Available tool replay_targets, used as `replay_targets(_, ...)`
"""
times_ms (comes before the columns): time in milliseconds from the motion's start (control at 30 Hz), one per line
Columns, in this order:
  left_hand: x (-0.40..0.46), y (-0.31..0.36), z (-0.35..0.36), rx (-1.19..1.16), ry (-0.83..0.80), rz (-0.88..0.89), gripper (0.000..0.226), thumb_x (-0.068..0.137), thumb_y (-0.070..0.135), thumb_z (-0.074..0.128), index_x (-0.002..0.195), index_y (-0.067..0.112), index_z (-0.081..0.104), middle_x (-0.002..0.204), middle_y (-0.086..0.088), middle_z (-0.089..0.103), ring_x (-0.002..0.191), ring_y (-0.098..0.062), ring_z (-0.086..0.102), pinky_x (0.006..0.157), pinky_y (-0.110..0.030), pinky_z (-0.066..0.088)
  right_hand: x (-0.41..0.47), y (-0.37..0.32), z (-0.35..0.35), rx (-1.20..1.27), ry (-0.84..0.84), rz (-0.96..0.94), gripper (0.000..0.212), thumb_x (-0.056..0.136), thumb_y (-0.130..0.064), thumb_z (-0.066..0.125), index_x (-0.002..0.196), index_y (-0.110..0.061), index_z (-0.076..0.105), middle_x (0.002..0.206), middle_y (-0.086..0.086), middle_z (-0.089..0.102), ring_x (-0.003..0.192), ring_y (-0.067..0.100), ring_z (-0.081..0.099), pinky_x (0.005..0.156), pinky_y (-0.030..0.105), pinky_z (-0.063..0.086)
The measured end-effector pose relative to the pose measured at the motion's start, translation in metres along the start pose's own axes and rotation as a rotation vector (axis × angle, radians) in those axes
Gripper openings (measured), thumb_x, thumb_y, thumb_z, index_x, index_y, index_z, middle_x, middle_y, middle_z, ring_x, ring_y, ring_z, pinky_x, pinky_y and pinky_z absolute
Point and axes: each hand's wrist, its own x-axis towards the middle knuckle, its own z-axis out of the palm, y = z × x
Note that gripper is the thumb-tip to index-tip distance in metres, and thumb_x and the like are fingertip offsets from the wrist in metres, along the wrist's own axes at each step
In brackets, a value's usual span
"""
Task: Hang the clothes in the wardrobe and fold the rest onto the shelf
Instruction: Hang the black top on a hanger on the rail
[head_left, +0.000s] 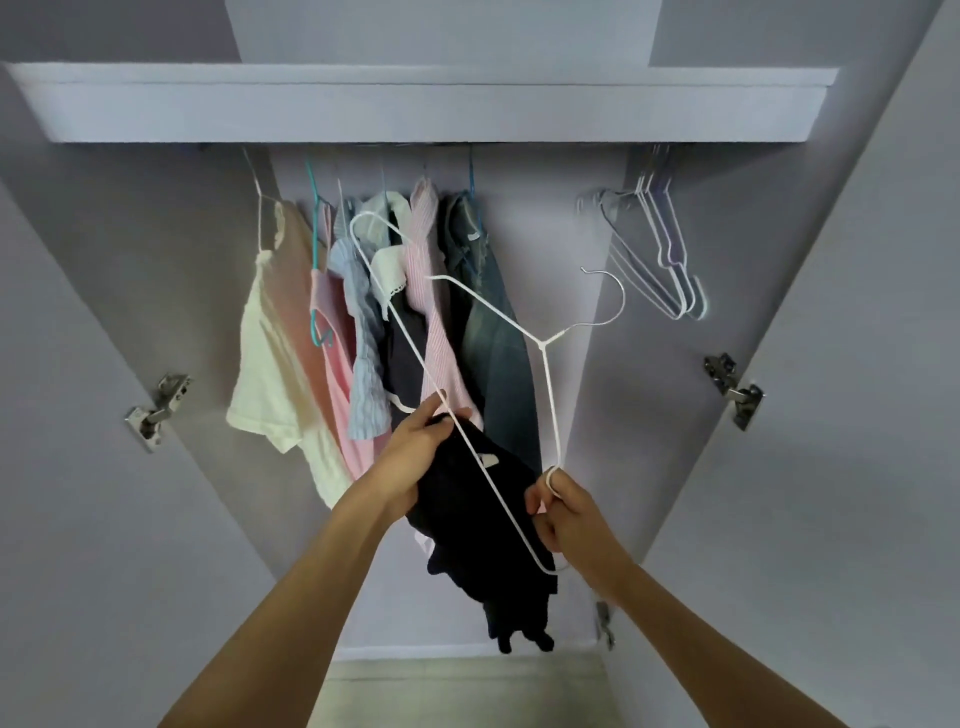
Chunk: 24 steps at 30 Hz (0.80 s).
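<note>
A black garment (483, 525) hangs between my hands in front of the open wardrobe. My left hand (415, 452) grips its upper edge, fingers curled round the cloth. A white wire hanger (543, 345) lies tilted across the garment, hook pointing up to the right. My right hand (563, 514) pinches the hanger's lower corner. Behind, several clothes hang from the rail: a cream top (275, 332), pink pieces, a blue striped shirt (363, 332) and a denim garment (493, 332).
A white shelf (415, 104) runs across the top above the rail. Several empty white hangers (660, 254) hang at the rail's right end. Both wardrobe doors stand open, with hinges (156, 410) left and right. Pale floor (467, 691) shows below.
</note>
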Motion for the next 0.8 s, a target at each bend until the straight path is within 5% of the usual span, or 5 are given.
replay_targets(267,-0.027,0.044,-0.021,0.265,0.066,0.400,0.027,0.102,0.007,0.032,0.091,0.010,0.057,0.075,-0.002,0.049,0.064,0.001,0.052,0.071,-0.011,0.042,0.039,-0.029,0.033,-0.073,-0.186,0.034,0.029,0.095,0.005,0.038,0.100,-0.017,0.056,0.083,0.001,0.057,0.071,0.007,0.054,0.067,0.015,0.045)
replay_targets(400,-0.043,0.058,-0.040,0.480,0.084,0.430,0.029,0.101,0.006,0.034,0.084,0.015,0.057,0.071,0.001,0.046,0.067,0.002,0.046,0.071,-0.007,0.036,0.061,-0.067,0.049,0.399,-0.295,0.061,0.046,0.083,0.010,0.046,0.115,-0.022,0.052,0.081,0.004,0.066,0.071,0.017,0.060,0.070,0.026,0.044)
replay_targets(533,-0.062,0.063,-0.056,0.602,0.090,0.405,0.032,0.101,0.007,0.036,0.079,0.019,0.055,0.072,0.000,0.048,0.070,-0.002,0.046,0.075,-0.010,0.036,0.084,-0.107,0.069,0.714,-0.232,0.114,0.004,0.091,-0.015,0.054,0.092,-0.019,0.055,0.065,-0.002,0.057,0.053,0.009,0.052,0.058,0.019,0.041)
replay_targets(633,-0.075,0.073,-0.065,0.619,0.193,0.418,0.029,0.101,0.008,0.035,0.082,0.014,0.057,0.072,0.001,0.047,0.073,-0.006,0.045,0.077,-0.013,0.036,0.085,-0.120,0.089,0.800,-0.256,0.088,0.015,0.091,-0.013,0.049,0.078,-0.020,0.048,0.054,-0.005,0.044,0.044,0.007,0.034,0.053,0.022,0.022)
replay_targets(800,-0.100,0.089,-0.086,0.735,0.332,0.409,0.028,0.101,0.008,0.036,0.085,0.015,0.059,0.073,0.001,0.050,0.074,-0.009,0.047,0.074,-0.012,0.037,0.086,-0.130,0.104,0.893,-0.441,0.166,0.020,0.086,-0.033,0.052,0.073,-0.020,0.047,0.051,-0.006,0.033,0.043,0.009,0.026,0.052,0.023,0.020)
